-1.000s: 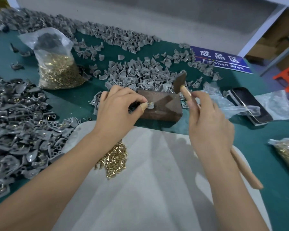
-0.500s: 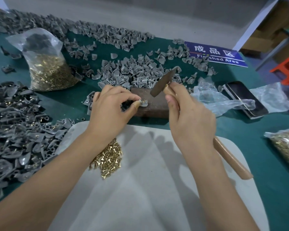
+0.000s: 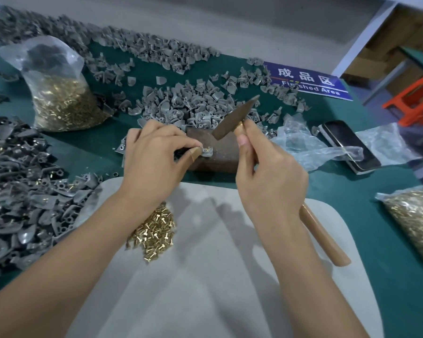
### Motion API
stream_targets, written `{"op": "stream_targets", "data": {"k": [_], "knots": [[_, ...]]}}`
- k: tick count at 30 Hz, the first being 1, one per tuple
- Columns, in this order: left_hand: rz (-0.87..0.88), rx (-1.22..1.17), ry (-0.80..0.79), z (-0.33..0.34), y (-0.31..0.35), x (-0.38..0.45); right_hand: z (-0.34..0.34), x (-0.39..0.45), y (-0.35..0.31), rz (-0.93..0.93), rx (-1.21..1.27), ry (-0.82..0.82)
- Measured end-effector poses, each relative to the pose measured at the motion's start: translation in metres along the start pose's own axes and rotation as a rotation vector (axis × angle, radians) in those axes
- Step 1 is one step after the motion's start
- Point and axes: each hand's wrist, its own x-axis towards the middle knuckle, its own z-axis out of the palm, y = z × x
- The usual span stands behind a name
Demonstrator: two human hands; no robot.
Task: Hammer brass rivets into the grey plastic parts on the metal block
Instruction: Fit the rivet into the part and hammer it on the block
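A grey mat (image 3: 205, 276) lies nearest, with a small heap of loose rivets (image 3: 154, 231) on its left part. Above it the right hand (image 3: 271, 181) curls round a hammer (image 3: 237, 119), gripping the wooden handle close under the head; the handle's end sticks out near and right of the wrist, and the dark head is raised and tilted over the block (image 3: 215, 152). The left hand (image 3: 154, 162) pinches a grey part (image 3: 206, 152) between taped thumb and forefinger, holding it on top of the brown block at its left end. A brass rivet (image 3: 206, 149) stands in the part, just below the hammer head. To the left a large pile of parts (image 3: 22, 191) covers the green table (image 3: 376, 235). At the near right lies a bag of rivets (image 3: 415, 215). Right of the block sit crumpled plastic (image 3: 310, 147) and a phone (image 3: 349, 145). Beyond the block more grey parts (image 3: 188, 103) are heaped, a second rivet bag (image 3: 59, 93) stands far left, and a blue sign (image 3: 308, 81) lies far right.
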Motion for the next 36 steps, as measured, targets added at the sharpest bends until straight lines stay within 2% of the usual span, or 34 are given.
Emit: {"op": "stream_targets", "data": {"k": [5, 9, 12, 16, 20, 24, 28, 33, 36], "knots": [[-0.01, 0.024, -0.008, -0.001, -0.0001, 0.0017, 0.0004, -0.0021, -0.005, -0.041, -0.104, -0.132], [-0.006, 0.016, -0.011, -0.0017, 0.0, 0.002, -0.0036, -0.0033, -0.0057, -0.01, -0.008, 0.013], [-0.02, 0.018, -0.004, -0.0016, 0.0002, 0.0021, -0.0017, -0.004, -0.0054, -0.044, -0.106, -0.11], [-0.028, 0.012, -0.008, -0.0015, 0.0005, 0.0025, -0.0043, -0.0028, -0.0031, 0.003, -0.032, 0.012], [-0.027, 0.02, -0.005, -0.0016, -0.0003, 0.0026, -0.0015, -0.0001, -0.0021, -0.056, -0.143, -0.118], [-0.029, 0.007, -0.008, -0.0017, 0.0006, 0.0027, -0.0041, -0.0021, -0.0025, -0.024, -0.003, 0.062], [-0.027, 0.015, -0.005, -0.0017, -0.0004, 0.0033, 0.0001, -0.0005, -0.0043, -0.073, -0.082, -0.114], [-0.038, 0.0, -0.008, -0.0017, 0.0006, 0.0035, -0.0019, -0.003, -0.0047, -0.022, 0.009, 0.026], [-0.038, 0.004, -0.007, -0.0009, -0.0001, 0.0033, 0.0005, -0.0034, -0.0045, -0.073, -0.078, -0.094]]}}
